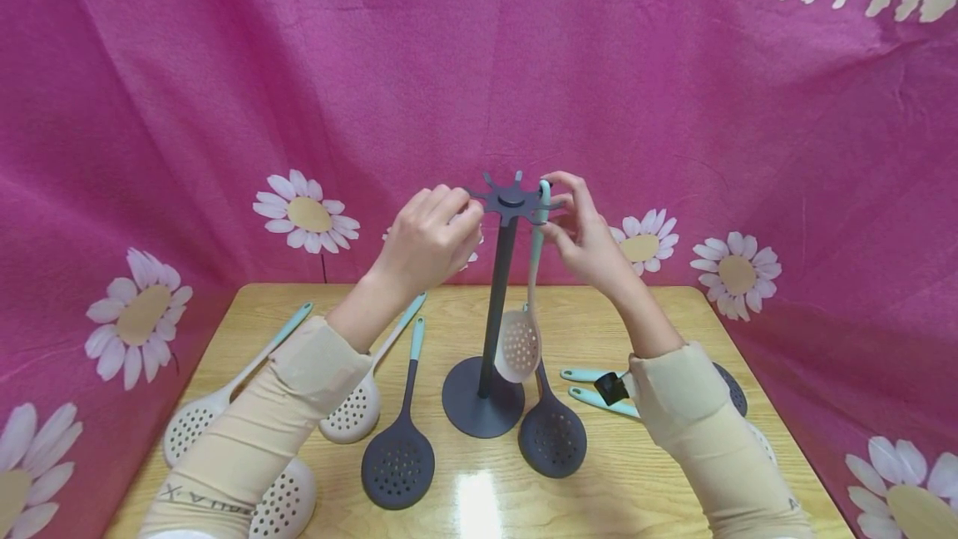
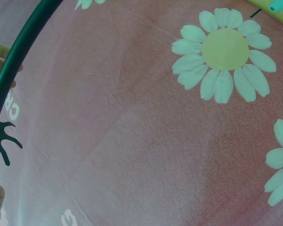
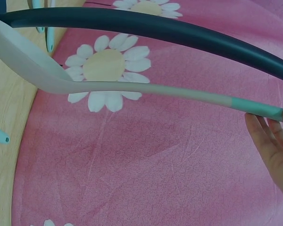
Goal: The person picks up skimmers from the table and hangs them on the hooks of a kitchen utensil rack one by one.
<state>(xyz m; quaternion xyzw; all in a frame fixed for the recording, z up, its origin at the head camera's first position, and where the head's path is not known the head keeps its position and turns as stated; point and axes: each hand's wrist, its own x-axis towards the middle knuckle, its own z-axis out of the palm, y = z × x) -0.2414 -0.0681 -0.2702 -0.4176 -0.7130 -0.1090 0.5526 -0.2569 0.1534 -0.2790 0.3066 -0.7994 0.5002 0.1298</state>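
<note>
A dark utensil rack [image 1: 495, 306] stands upright with a ring of hooks at its top. Curled at the tip of one hook on the left side, my left hand [image 1: 437, 231] grips the rack. On the other side my right hand [image 1: 587, 231] pinches the mint handle end of a beige skimmer [image 1: 516, 368], right at a hook. The skimmer hangs down with its perforated bowl beside the pole, above the table. In the right wrist view, fingers [image 3: 269, 141] hold the mint end of its long handle [image 3: 155, 89]. The left wrist view catches the rack's pole [image 2: 21, 52] and part of a hand.
A black skimmer [image 1: 554, 435] lies right of the rack's base, another black skimmer [image 1: 398, 466] left of it. Several beige skimmers [image 1: 352, 414] lie further left. Mint handles [image 1: 602, 400] lie by my right sleeve on the wooden table [image 1: 441, 314]. Pink cloth hangs behind.
</note>
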